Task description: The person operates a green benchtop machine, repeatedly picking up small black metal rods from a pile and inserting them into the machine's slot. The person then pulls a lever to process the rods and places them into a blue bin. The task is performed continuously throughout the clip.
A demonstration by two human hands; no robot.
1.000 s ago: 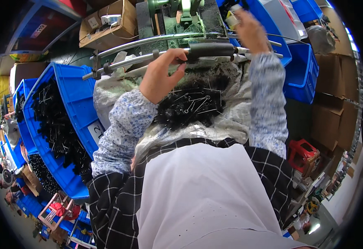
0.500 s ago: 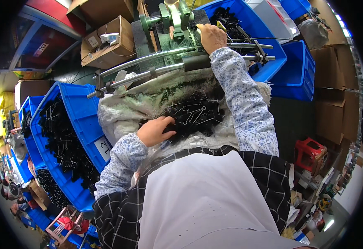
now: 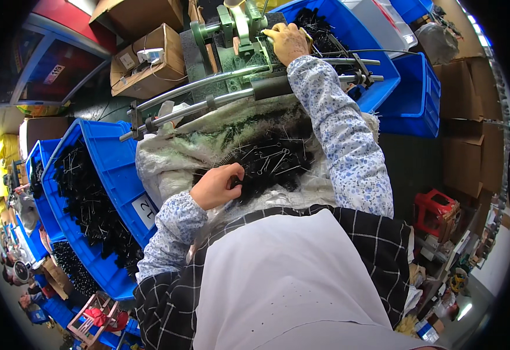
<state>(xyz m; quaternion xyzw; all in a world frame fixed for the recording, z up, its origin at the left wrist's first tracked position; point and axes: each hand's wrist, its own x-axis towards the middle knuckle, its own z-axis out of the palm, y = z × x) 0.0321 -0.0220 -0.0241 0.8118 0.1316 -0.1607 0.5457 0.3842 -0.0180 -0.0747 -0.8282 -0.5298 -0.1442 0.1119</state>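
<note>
Black pile (image 3: pixel 255 184) on pale sheet (image 3: pixel 159 160); wires (image 3: pixel 280 158) on top, mixed angles, several slanting up-right. Left hand (image 3: pixel 217 185) nearer, at pile's lower left edge, pile rightward; fingers curled, dark bit (image 3: pixel 235 182) between 2, grip unclear. Right hand (image 3: pixel 290 44) beyond 2 bars (image 3: pixel 231 98), at machine's (image 3: pixel 244 46) right side; fingers bent, cannot tell if holding anything.

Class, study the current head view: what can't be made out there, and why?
All in the head view:
Left hand: whether it holds anything; its curled fingers and the dark pile obscure this.
Right hand: its palm, hidden by the back of the hand.
Green machine: its top, cut off by the upper edge.
Left blue bin: its floor, covered by black pieces.
</note>
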